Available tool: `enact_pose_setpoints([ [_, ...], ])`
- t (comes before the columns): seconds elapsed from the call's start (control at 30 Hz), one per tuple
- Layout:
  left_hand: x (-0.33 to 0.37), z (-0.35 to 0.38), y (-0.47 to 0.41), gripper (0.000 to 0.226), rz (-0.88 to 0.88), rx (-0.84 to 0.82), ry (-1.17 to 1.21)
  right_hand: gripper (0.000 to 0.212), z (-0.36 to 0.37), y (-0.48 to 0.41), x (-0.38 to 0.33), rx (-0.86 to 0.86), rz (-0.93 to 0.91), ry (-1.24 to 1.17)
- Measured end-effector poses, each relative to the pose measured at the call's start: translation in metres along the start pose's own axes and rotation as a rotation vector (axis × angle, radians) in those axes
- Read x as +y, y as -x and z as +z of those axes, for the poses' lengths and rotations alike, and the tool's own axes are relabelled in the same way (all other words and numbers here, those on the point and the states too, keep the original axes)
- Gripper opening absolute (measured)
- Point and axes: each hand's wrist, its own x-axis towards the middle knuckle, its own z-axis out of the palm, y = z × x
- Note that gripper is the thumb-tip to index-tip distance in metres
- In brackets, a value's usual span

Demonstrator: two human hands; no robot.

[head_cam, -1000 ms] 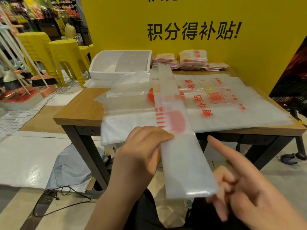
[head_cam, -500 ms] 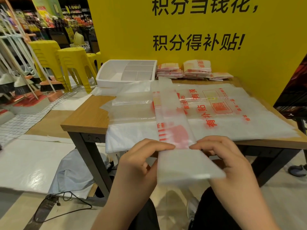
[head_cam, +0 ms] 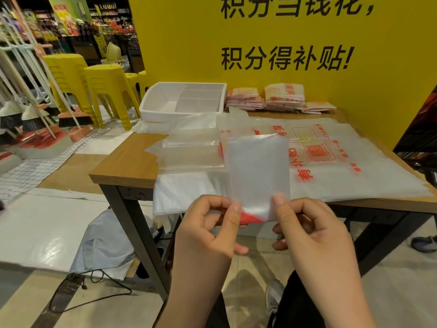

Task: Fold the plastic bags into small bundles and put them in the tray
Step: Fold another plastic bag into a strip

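Two hands, left hand (head_cam: pixel 208 230) and right hand (head_cam: pixel 312 230), each grip pinching a lower corner of the folded plastic bag (head_cam: pixel 257 171), hold it upright just off the near edge of the surface (head_cam: pixel 127 159), probably to square the fold; tray (head_cam: pixel 151 114) sits at the far-left corner.

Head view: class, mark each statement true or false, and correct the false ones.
1. The left hand and right hand both pinch the folded bag by its lower edge. True.
2. The tray holds bundles. False: none shows inside; they lie stacked beside it.
3. Several flat bags lie spread on the table. True.
4. The stools are red. False: they are yellow.
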Motion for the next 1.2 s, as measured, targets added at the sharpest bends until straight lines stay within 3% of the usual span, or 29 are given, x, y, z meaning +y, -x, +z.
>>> enact_pose_setpoints([
  [0.33, -0.006, 0.005, -0.001, 0.018, 0.017, 0.010, 0.109, 0.028, 0.004, 0.002, 0.000, 0.029, 0.088, -0.066],
  [0.53, -0.007, 0.006, 0.000, 0.017, 0.066, 0.043, 0.059, 0.011, 0.007, 0.003, -0.001, 0.079, 0.089, -0.128],
  [1.2, -0.008, 0.001, -0.003, 0.018, 0.314, 0.068, -0.362, 0.018, 0.011, 0.002, 0.006, 0.038, 0.082, -0.269],
])
